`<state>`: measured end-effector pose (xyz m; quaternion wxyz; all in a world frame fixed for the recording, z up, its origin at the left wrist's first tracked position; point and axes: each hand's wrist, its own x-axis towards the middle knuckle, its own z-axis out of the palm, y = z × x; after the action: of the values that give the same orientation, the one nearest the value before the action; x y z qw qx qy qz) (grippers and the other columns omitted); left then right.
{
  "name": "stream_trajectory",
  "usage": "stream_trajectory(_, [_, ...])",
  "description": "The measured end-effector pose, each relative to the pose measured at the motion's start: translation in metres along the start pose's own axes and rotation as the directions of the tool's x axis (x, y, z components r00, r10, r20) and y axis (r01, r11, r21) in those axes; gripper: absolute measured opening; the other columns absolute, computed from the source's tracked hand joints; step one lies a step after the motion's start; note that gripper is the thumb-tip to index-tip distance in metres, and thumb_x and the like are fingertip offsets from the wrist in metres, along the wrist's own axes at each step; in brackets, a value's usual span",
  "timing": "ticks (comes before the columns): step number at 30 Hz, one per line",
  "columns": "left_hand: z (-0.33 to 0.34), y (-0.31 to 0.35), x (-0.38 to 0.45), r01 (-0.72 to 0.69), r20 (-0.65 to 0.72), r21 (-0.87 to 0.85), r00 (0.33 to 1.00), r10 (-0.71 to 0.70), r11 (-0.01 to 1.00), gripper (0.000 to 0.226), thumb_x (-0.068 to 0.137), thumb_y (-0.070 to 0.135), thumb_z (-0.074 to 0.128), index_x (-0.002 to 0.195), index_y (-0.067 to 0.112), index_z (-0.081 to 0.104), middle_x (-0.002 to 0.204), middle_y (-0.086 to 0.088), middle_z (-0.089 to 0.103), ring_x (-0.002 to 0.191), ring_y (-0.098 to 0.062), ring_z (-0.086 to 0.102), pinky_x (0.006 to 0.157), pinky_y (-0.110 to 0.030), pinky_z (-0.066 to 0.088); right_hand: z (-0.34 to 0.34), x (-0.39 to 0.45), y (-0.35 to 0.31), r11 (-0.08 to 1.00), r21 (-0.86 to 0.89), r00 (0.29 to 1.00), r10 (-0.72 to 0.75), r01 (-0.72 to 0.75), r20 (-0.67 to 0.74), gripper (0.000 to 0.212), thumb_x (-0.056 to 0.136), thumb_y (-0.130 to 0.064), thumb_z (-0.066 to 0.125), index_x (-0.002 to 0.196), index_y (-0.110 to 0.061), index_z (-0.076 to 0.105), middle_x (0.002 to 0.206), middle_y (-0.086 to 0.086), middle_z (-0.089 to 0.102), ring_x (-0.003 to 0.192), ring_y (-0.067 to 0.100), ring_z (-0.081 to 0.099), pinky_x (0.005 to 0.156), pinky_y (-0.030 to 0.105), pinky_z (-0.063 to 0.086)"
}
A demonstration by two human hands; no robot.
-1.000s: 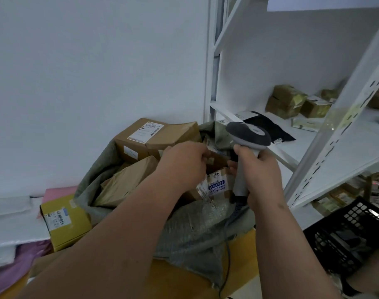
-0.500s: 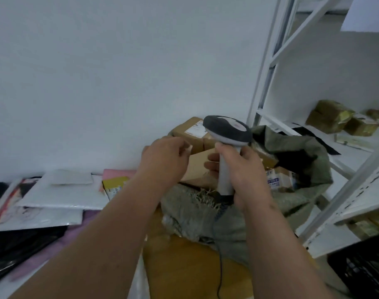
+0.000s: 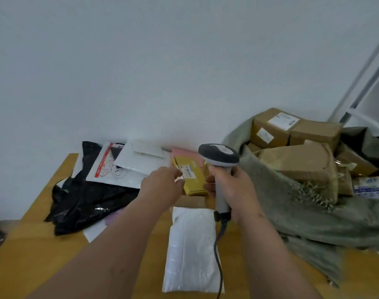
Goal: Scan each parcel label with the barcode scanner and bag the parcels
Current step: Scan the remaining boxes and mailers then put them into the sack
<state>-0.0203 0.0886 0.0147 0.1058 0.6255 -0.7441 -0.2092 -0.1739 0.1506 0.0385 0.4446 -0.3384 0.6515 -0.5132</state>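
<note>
Single view, head-worn wide-angle camera. Looks forward and down from person's eye level onto wooden table (image 3: 43, 244). Both forearms enter from bottom edge, reaching away from lens. Left hand (image 3: 162, 186) and right hand (image 3: 233, 188) sit near frame centre, close to camera. Scanner (image 3: 218, 160) stands upright just past centre. Plain white wall (image 3: 162, 61) fills upper half, facing camera beyond table's far edge. Sack (image 3: 313, 212) cut off by right edge. Straight lines bow near frame edges. No second view.
</note>
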Motion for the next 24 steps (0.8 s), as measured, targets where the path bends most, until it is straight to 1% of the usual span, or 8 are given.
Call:
stream_trajectory(2, [0.009,-0.015,0.004,0.022,0.039,-0.02,0.999,-0.021,1.0,0.032,0.093,0.036,0.054,0.123,0.028,0.063,0.124,0.0,0.062,0.112,-0.022,0.058,0.097,-0.042,0.047,0.009,0.006,0.01,0.998,-0.044,0.999,0.041,-0.04,0.011,0.016,0.091,-0.029,0.068,0.101,-0.017,0.066,0.089,0.006,0.075,0.075,0.016,0.073,0.07,0.031,0.06])
stream_trajectory(6, [0.036,-0.033,0.013,0.046,0.114,-0.03,0.993,-0.042,0.999,0.031,0.095,0.035,0.051,0.121,0.027,0.064,0.116,0.002,0.066,0.104,-0.019,0.061,0.09,-0.038,0.051,0.016,0.023,0.032,0.983,-0.145,0.994,0.106,-0.109,-0.026,0.02,0.087,-0.029,0.066,0.093,-0.01,0.068,0.088,0.016,0.074,0.078,0.027,0.072,0.081,0.046,0.061])
stream_trajectory(10, [0.066,-0.043,0.023,0.086,0.239,0.002,0.967,-0.084,0.996,0.032,0.099,0.027,0.048,0.126,0.017,0.06,0.117,-0.001,0.064,0.102,-0.017,0.06,0.079,-0.027,0.046,0.014,0.048,0.058,0.963,-0.141,0.974,0.223,-0.228,-0.05,0.015,0.09,-0.027,0.063,0.086,-0.012,0.066,0.086,0.014,0.073,0.078,0.024,0.068,0.074,0.038,0.058])
stream_trajectory(13, [0.089,-0.052,0.031,0.216,0.296,-0.096,0.938,-0.179,0.972,0.029,0.095,0.024,0.053,0.122,0.016,0.059,0.101,0.005,0.055,0.09,-0.012,0.05,0.076,-0.024,0.037,0.014,0.068,0.076,0.941,-0.157,0.954,0.292,-0.3,-0.068,0.015,0.091,-0.025,0.064,0.078,-0.02,0.062,0.081,0.009,0.069,0.09,0.03,0.069,0.083,0.046,0.06])
stream_trajectory(15, [0.103,-0.057,0.038,0.302,0.33,-0.125,0.911,-0.247,0.945,0.022,0.096,0.024,0.052,0.115,0.015,0.058,0.1,0.004,0.053,0.089,-0.01,0.046,0.077,-0.024,0.035,0.015,0.081,0.089,0.922,-0.207,0.945,0.317,-0.326,-0.078,0.019,0.091,-0.031,0.065,0.075,-0.026,0.057,0.08,0.003,0.065,0.087,0.029,0.067,0.088,0.051,0.058])
stream_trajectory(18, [0.12,-0.062,0.049,0.403,0.357,-0.185,0.877,-0.321,0.896,0.027,0.1,0.028,0.049,0.122,0.015,0.056,0.107,-0.002,0.059,0.085,-0.011,0.049,0.073,-0.023,0.036,0.017,0.097,0.107,0.884,-0.322,0.94,0.333,-0.338,-0.072,0.024,0.092,-0.037,0.064,0.073,-0.029,0.051,0.081,-0.003,0.059,0.085,0.02,0.057,0.091,0.042,0.049])
stream_trajectory(21, [0.135,-0.065,0.057,0.461,0.37,-0.228,0.856,-0.361,0.858,0.024,0.101,0.032,0.048,0.111,0.013,0.058,0.097,-0.004,0.059,0.073,-0.009,0.052,0.057,-0.022,0.036,0.022,0.111,0.122,0.861,-0.354,0.927,0.372,-0.366,-0.054,0.024,0.094,-0.033,0.063,0.073,-0.03,0.05,0.079,-0.006,0.057,0.075,0.011,0.05,0.084,0.033,0.042])
stream_trajectory(24, [0.145,-0.067,0.064,0.485,0.372,-0.248,0.847,-0.38,0.839,0.021,0.1,0.03,0.048,0.113,0.015,0.056,0.1,-0.004,0.058,0.075,-0.009,0.051,0.062,-0.024,0.037,0.027,0.121,0.133,0.84,-0.37,0.907,0.421,-0.396,-0.014,0.021,0.094,-0.031,0.062,0.077,-0.028,0.051,0.077,-0.009,0.054,0.072,0.007,0.048,0.081,0.032,0.041])
